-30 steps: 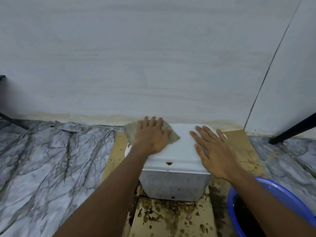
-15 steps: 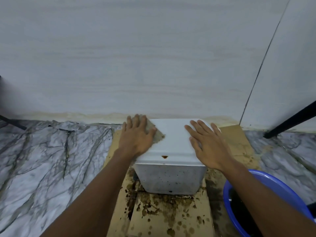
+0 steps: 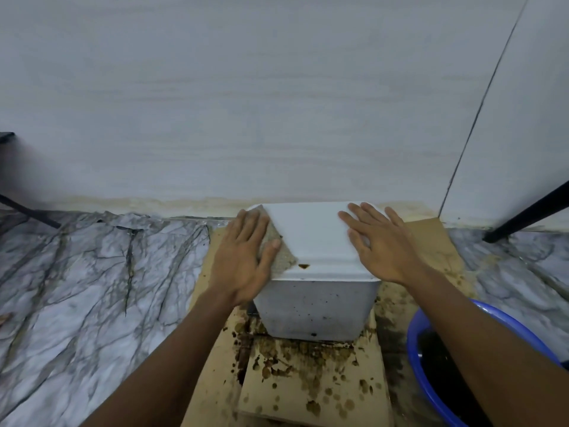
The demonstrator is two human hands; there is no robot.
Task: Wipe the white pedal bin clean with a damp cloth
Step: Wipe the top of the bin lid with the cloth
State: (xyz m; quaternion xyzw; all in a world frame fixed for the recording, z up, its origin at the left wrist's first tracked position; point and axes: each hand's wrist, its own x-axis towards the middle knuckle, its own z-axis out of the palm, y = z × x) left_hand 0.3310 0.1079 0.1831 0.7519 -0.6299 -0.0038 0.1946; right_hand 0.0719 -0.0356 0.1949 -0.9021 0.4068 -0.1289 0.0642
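Observation:
The white pedal bin (image 3: 314, 238) stands on stained cardboard against the wall, lid closed. A brown spot (image 3: 303, 266) sits on the lid's front edge, and dark specks dot the front wall. My left hand (image 3: 243, 260) lies flat on a beige cloth (image 3: 281, 258) and presses it on the lid's left edge, with part of the cloth showing beside my thumb. My right hand (image 3: 380, 241) rests flat with spread fingers on the lid's right side. The pedal is not visible.
Brown-splattered cardboard (image 3: 308, 383) covers the floor under and in front of the bin. A blue basin (image 3: 421, 365) with dark water stands at the lower right. Marble-patterned floor (image 3: 92, 288) spreads left. A black leg (image 3: 529, 211) slants at the right, beside the white wall.
My left hand has slid the cloth from the back middle of the lid to its left edge and toward the front. My right hand has stayed flat on the right side.

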